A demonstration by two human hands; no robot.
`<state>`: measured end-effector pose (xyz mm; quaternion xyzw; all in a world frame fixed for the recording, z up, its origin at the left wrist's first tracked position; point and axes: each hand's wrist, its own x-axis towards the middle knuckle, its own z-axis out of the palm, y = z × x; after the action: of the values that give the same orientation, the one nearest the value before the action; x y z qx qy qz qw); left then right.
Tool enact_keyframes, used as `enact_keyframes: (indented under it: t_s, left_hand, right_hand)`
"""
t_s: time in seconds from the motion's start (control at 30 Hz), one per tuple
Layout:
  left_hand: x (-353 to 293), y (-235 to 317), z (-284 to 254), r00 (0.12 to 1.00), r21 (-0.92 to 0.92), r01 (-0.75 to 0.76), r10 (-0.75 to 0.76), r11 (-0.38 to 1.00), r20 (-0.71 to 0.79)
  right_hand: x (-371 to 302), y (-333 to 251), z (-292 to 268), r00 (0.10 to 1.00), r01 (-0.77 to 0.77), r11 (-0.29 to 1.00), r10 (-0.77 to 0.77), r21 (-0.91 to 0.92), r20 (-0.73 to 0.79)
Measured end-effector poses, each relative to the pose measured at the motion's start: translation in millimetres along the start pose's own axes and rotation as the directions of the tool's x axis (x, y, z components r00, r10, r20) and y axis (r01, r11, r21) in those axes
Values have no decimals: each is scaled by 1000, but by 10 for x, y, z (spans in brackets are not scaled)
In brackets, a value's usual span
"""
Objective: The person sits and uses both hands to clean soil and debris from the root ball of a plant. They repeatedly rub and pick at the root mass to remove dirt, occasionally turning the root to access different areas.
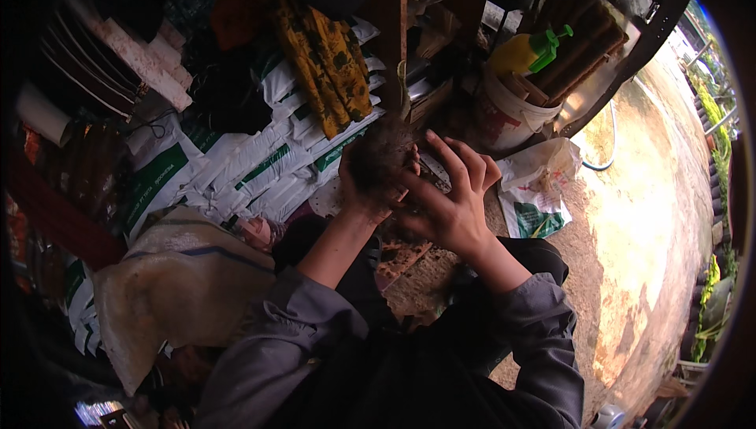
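- Head view: left hand (356, 190) is cupping dark clump (379, 153).
- Right hand (461, 202) is curving half-open, contact unclear.
- Likely light, crumbly; needing support underneath.

Blurred dark clump (381, 155) (kind unclear)

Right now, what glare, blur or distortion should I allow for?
Head view throughout: sunlit ground at right nearly washes out; the dark clump in the left hand looks smeared in shadow; fisheye bends straight edges, and picture corners go black.
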<state>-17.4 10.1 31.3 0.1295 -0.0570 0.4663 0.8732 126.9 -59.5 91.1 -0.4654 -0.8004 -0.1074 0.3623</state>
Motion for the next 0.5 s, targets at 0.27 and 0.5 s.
enact_keyframes:
  t_s: [0.27, 0.5]
  left_hand:
    - [-23, -5, 46, 985, 32, -2, 8, 999, -172]
    - [-32, -13, -2, 996, -57, 60, -64, 997, -69]
  right_hand:
    - [27, 12, -13, 994, -43, 998, 38, 43, 102]
    - [9, 24, -5, 987, -121, 983, 104, 141, 123]
